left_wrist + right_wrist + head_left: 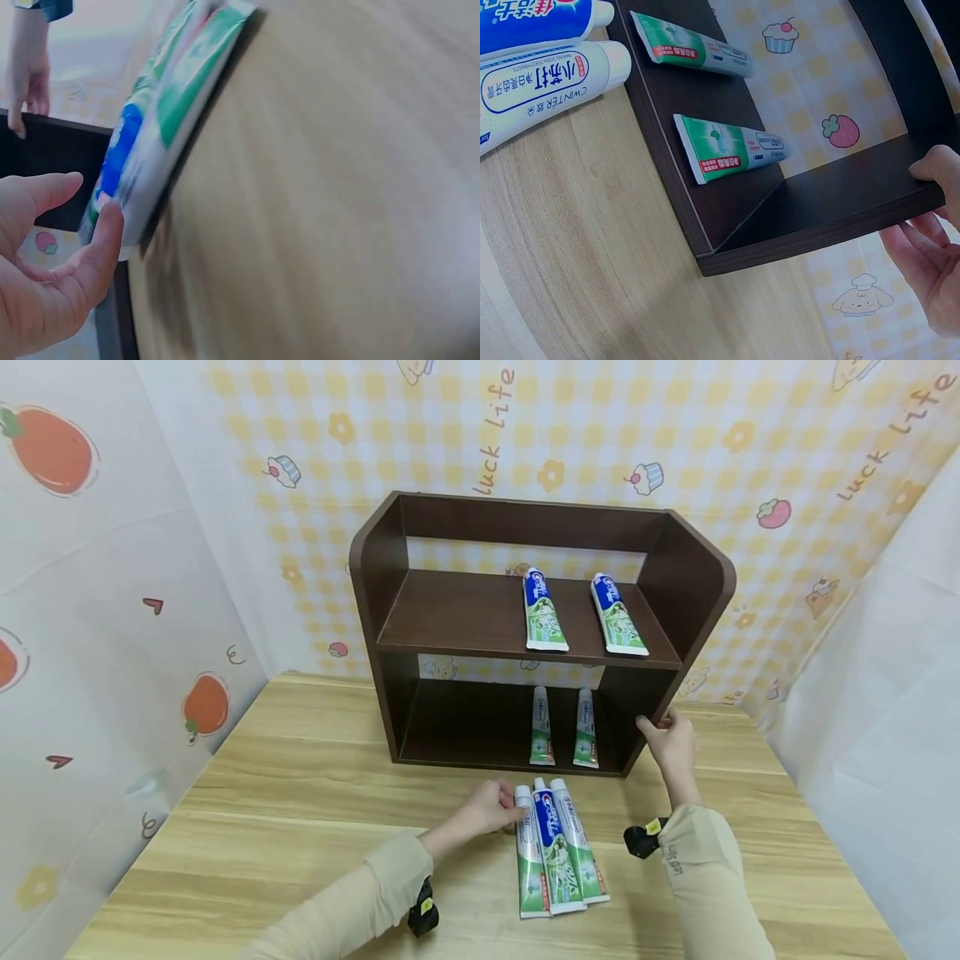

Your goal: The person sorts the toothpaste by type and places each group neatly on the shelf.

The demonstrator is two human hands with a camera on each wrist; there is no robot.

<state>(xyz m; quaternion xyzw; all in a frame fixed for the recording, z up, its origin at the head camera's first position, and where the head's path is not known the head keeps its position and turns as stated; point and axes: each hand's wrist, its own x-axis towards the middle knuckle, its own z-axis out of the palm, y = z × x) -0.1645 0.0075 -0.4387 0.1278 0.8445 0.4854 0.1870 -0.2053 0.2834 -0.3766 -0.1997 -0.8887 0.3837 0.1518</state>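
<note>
Brown shelf: I take this two-tier shelf [457, 610] as my landmark; it stands toward the back of the worktop [285, 810].
Left hand: I see the left hand [487, 807] in front of the shelf, next to the nearest tube, thumb and forefinger parted; the left wrist feed is blurry, so I can't tell whether a fingertip touches it.
Front toothpaste: the left white-green tube [529, 856], the blue-green tube [556, 852] and the right white-green tube [579, 843] lie close together before the shelf, caps toward it.
Lower tier: the lower left tube [541, 727] and the lower right tube [586, 729] lie apart in the shelf's right half, caps to the back.
Upper tier: the upper left tube [545, 610] and the upper right tube [618, 614] lie apart, caps also to the back.
Right hand: I have the right hand [671, 747] gripping the shelf's right side panel, thumb inside, other fingers outside.
</note>
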